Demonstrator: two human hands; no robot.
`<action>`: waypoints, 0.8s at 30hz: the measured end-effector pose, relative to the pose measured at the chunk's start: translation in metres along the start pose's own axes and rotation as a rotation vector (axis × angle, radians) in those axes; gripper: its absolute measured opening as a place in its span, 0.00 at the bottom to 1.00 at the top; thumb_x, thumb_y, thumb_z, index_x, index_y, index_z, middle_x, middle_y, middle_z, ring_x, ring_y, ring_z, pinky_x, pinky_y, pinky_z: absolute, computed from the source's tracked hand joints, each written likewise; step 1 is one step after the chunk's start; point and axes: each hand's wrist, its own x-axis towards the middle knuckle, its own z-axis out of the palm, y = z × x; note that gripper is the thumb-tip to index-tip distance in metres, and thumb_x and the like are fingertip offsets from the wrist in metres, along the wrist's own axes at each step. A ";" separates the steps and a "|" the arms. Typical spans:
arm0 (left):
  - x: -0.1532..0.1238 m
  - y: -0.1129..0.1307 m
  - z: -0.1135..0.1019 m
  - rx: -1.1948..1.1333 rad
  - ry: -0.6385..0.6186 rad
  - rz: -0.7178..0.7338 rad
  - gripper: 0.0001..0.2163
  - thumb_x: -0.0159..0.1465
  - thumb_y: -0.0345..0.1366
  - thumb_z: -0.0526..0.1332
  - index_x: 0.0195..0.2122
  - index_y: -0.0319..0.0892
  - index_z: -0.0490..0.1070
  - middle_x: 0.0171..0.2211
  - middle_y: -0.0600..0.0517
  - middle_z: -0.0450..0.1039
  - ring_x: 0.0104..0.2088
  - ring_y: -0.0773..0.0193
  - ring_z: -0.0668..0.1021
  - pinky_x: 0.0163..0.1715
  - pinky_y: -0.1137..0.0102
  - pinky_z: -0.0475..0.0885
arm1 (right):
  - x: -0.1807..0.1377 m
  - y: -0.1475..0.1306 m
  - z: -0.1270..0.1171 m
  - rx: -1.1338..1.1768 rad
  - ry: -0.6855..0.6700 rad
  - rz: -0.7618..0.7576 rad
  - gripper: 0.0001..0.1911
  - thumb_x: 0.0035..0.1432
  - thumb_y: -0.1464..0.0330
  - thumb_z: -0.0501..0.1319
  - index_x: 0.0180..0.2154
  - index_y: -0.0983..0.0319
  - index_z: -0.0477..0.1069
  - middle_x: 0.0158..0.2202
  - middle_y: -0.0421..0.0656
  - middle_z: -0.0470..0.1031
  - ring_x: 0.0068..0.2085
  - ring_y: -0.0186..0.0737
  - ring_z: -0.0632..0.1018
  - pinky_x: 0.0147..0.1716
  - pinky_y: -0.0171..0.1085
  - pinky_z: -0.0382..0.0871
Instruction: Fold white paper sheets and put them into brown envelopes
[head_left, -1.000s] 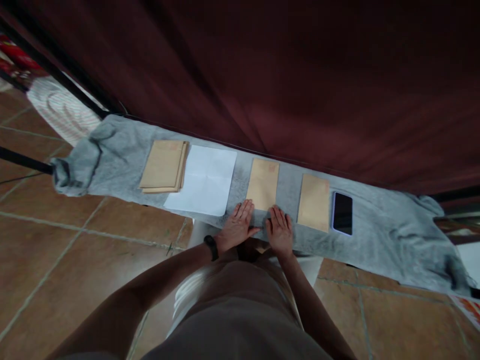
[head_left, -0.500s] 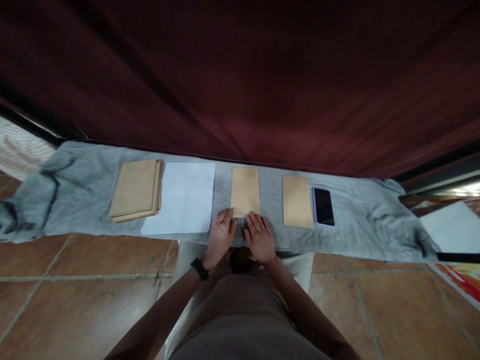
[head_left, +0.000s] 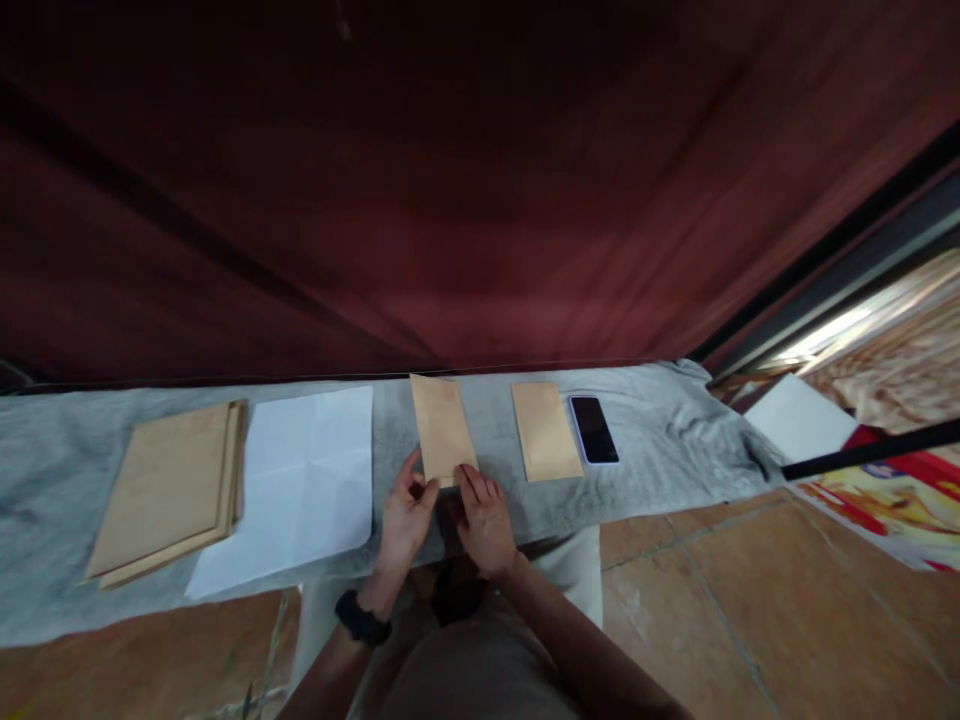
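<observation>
A brown envelope [head_left: 440,428] lies on the grey cloth [head_left: 652,440] in front of me. My left hand [head_left: 403,520], with a black band on the wrist, pinches the envelope's near left corner between thumb and fingers. My right hand [head_left: 484,518] rests its fingertips on the near right corner, fingers together. A second brown envelope [head_left: 545,443] lies just to the right, with a black phone [head_left: 593,429] beside it. To the left are a white sheet of paper [head_left: 300,482] with fold creases and a stack of brown envelopes [head_left: 169,488].
A dark red curtain [head_left: 450,200] hangs right behind the cloth. The floor is brown tile [head_left: 750,620]. A white sheet [head_left: 799,420], a black bar [head_left: 870,450] and a colourful printed surface [head_left: 892,500] lie at the right.
The view has swung right. My hands moved from lying flat below the middle envelope to its near edge, and the left one now pinches a corner.
</observation>
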 end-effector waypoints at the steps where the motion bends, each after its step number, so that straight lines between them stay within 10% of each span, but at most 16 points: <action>1: -0.003 0.008 0.002 -0.003 -0.021 0.028 0.27 0.60 0.41 0.62 0.60 0.40 0.69 0.24 0.59 0.69 0.26 0.65 0.74 0.33 0.68 0.73 | 0.004 -0.001 -0.002 0.011 0.018 0.035 0.29 0.67 0.69 0.57 0.68 0.63 0.60 0.62 0.52 0.71 0.59 0.48 0.74 0.57 0.45 0.71; 10: -0.010 -0.001 0.014 -0.129 -0.051 -0.020 0.26 0.59 0.53 0.66 0.54 0.43 0.74 0.44 0.46 0.78 0.41 0.58 0.81 0.40 0.65 0.78 | 0.028 0.020 0.005 0.777 0.260 0.434 0.17 0.70 0.65 0.50 0.42 0.58 0.78 0.33 0.44 0.78 0.34 0.42 0.80 0.32 0.38 0.79; 16: -0.013 -0.017 0.021 -0.444 -0.168 -0.448 0.29 0.47 0.53 0.74 0.45 0.39 0.77 0.36 0.47 0.81 0.31 0.60 0.81 0.30 0.68 0.76 | 0.017 0.016 0.011 1.326 0.099 0.677 0.12 0.61 0.55 0.62 0.34 0.56 0.73 0.30 0.42 0.80 0.31 0.44 0.81 0.35 0.43 0.80; 24: -0.010 -0.017 0.011 -0.401 -0.192 -0.420 0.22 0.45 0.45 0.74 0.38 0.38 0.79 0.21 0.56 0.73 0.20 0.70 0.71 0.21 0.75 0.65 | 0.014 0.025 -0.002 1.538 0.009 0.937 0.23 0.46 0.48 0.71 0.31 0.58 0.71 0.27 0.40 0.77 0.30 0.43 0.81 0.35 0.43 0.79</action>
